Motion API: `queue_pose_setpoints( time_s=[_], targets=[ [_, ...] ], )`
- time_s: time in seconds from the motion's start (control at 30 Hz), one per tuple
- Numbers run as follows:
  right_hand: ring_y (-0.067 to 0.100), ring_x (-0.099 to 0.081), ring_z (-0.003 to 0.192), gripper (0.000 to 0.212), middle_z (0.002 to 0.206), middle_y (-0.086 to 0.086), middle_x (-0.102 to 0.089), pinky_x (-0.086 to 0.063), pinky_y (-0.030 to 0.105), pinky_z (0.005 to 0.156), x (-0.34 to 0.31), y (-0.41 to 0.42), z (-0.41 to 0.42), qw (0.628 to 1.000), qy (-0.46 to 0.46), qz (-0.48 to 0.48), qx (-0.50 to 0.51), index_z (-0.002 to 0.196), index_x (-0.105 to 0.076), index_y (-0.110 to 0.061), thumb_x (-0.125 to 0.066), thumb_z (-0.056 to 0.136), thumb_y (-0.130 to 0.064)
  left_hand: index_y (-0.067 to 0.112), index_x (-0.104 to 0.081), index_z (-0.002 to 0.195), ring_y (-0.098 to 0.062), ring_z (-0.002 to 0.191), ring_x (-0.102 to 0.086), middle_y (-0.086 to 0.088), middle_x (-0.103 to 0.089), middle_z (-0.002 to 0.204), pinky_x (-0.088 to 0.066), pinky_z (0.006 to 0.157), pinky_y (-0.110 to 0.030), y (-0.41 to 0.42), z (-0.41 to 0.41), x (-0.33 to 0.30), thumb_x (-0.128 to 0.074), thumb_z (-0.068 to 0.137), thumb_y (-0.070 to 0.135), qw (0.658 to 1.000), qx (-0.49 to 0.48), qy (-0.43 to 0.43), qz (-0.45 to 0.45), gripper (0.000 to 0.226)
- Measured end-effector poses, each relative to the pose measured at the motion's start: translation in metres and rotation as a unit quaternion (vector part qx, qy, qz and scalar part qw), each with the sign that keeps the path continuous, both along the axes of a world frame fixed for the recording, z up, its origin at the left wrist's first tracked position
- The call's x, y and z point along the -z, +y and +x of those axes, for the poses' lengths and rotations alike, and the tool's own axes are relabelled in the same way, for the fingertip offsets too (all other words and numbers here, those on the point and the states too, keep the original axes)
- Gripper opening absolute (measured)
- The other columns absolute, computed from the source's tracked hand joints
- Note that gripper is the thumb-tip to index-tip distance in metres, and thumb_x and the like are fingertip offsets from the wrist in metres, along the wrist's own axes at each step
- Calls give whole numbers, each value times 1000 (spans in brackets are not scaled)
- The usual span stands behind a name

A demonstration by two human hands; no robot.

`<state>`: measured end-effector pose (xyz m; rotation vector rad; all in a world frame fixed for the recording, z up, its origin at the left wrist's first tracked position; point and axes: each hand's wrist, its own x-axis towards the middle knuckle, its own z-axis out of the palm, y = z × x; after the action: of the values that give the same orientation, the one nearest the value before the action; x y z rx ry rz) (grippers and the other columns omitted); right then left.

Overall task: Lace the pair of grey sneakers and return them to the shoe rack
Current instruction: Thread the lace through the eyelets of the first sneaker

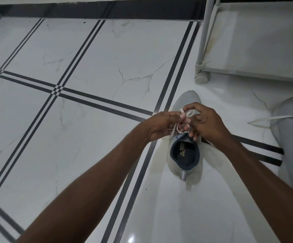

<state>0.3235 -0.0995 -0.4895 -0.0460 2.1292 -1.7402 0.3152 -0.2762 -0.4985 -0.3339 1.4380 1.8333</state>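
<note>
At centre right we see a grey sneaker (pixel 184 155) on the tiled floor (pixel 82 120), toe toward the shoe rack (pixel 257 50) at upper right. Our left hand (pixel 161 126) and right hand (pixel 207 124) pinch loops of its lace (pixel 186 120) in their fingers. The second sneaker (pixel 292 130) lies at the right edge.

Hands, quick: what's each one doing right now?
Left hand: fingers closed on the lace of the sneaker.
Right hand: fingers closed on the same lace.

Left hand (pixel 161 126): fingers curled, lace (pixel 186 120) pinched in its grip, held above the sneaker (pixel 184 155).
Right hand (pixel 207 122): lace loop pinched, opposite, fingertips nearly touching.
Forearms: both extended forward, converging.
</note>
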Motion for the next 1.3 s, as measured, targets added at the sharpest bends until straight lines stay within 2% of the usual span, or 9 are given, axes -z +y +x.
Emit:
queue_pose_setpoints(
  time_s=[0.27, 0.37, 0.43, 0.53, 0.63, 0.83, 0.97, 1.17, 1.3],
  targets=[
    [20, -53, 52, 13, 68, 10, -63, -45, 25, 43, 16, 13, -2, 982, -148, -112, 19, 94, -48, -10, -58, 94, -1, 8, -69, 103, -9, 62, -52, -4, -60, 75, -50, 68, -24, 9, 6, 1, -54, 101, 20, 998, -55, 27, -8, 20],
    [17, -55, 51, 10, 67, 11, -62, -46, 24, 44, 16, 14, -4, 975, -175, -131, 32, 88, -52, -9, -57, 94, -3, 0, -69, 98, -17, 69, -59, -16, -64, 79, -51, 74, -30, 5, 8, -2, -65, 94, 23, 990, -16, 110, -91, 24],
    [16, -56, 50, 8, 68, 12, -62, -46, 23, 43, 14, 15, -5, 972, -192, -129, 37, 89, -54, -8, -56, 95, -4, -2, -71, 89, -21, 73, -63, -24, -71, 83, -51, 75, -32, 0, 7, -5, -75, 86, 16, 957, 27, 219, -191, 19],
    [15, -56, 49, 7, 71, 13, -63, -46, 21, 43, 12, 15, -7, 972, -203, -117, 26, 94, -60, -7, -54, 97, -4, 12, -77, 82, -13, 65, -68, -5, -75, 74, -56, 64, -28, 5, 8, -8, -76, 78, 12, 840, 77, 391, -368, 4],
    [13, -57, 50, 19, 74, 12, -68, -46, 19, 44, 9, 16, -10, 964, -238, -121, -12, 107, -65, -6, -49, 98, -3, 15, -68, 72, -20, 60, -64, 0, -69, 64, -53, 57, -40, 20, 17, -5, -71, 72, 13, 775, 24, 442, -451, 3],
    [10, -69, 61, 21, 84, 12, -71, -56, 15, 57, 11, 24, -14, 942, -296, -157, 4, 110, -68, 2, -52, 96, 0, 12, -64, 70, -25, 67, -69, -4, -71, 67, -57, 63, -45, 34, 31, 1, -71, 79, 14, 869, -97, 339, -348, 11],
    [19, -73, 70, 17, 94, 19, -73, -59, 17, 63, 16, 24, -10, 947, -285, -148, 25, 103, -69, 6, -60, 91, -2, 6, -66, 69, -23, 69, -68, -12, -73, 73, -57, 68, -43, 40, 41, 1, -74, 76, 10, 903, -172, 264, -293, 11],
    [20, -72, 67, 19, 91, 20, -73, -58, 19, 61, 13, 19, -8, 969, -231, -80, 25, 102, -71, 5, -70, 86, -5, 7, -64, 68, -22, 74, -70, -18, -75, 81, -59, 75, -45, 39, 46, 1, -77, 78, 5, 920, -222, 194, -257, 16],
    [28, -73, 67, 10, 79, 20, -75, -61, 31, 70, 10, 29, -7, 984, -161, 41, 58, 85, -75, -1, -79, 77, -7, 9, -63, 68, -25, 76, -69, -20, -74, 86, -60, 77, -42, 25, 37, -3, -76, 79, 2, 918, -287, 144, -233, 19]
  ],
)
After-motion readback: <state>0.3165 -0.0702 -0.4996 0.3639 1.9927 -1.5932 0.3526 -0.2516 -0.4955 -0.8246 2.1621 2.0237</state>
